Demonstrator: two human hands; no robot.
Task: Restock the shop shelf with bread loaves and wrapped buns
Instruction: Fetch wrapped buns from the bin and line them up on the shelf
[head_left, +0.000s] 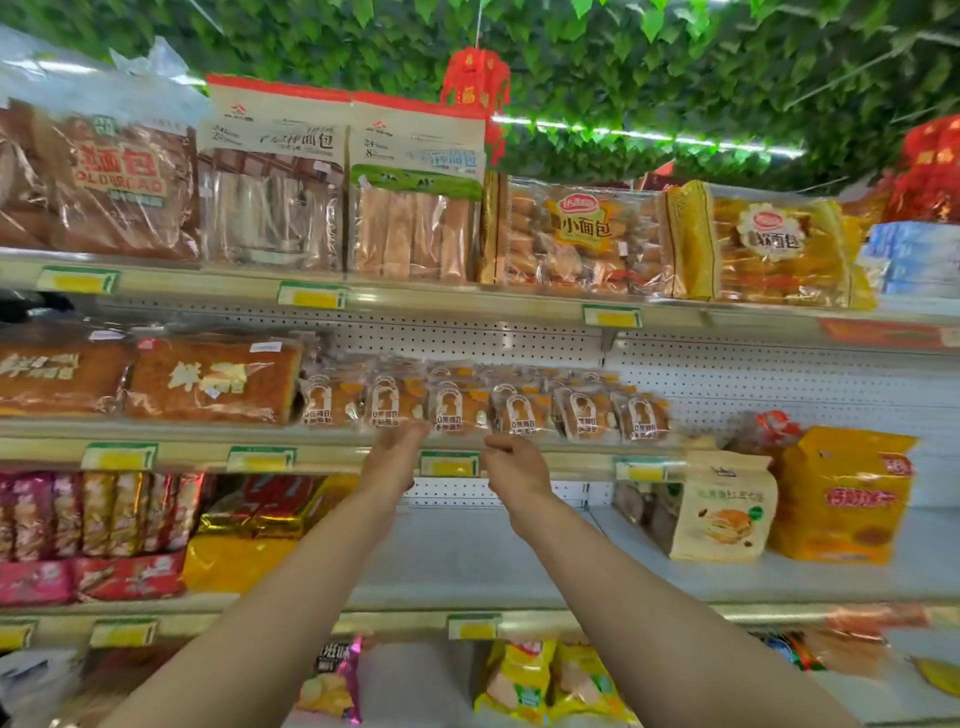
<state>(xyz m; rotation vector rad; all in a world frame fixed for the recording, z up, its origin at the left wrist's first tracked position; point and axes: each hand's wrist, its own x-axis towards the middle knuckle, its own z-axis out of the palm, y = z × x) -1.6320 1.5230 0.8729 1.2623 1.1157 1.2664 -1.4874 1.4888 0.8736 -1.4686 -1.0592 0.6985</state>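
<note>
Two bare forearms, no sleeves in view, left hand (393, 457) and right hand (514, 467) bare, no gloves, rings or watch

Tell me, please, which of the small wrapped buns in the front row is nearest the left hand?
The third bun from the left; the left hand's fingertips reach its lower left corner, while the other buns sit farther along the row.

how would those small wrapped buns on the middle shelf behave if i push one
The wrapped buns look light and squashy, so one would likely slide back. Their glossy film looks slippery. Standing on edge in a packed row, one may tip into its neighbours.
</note>
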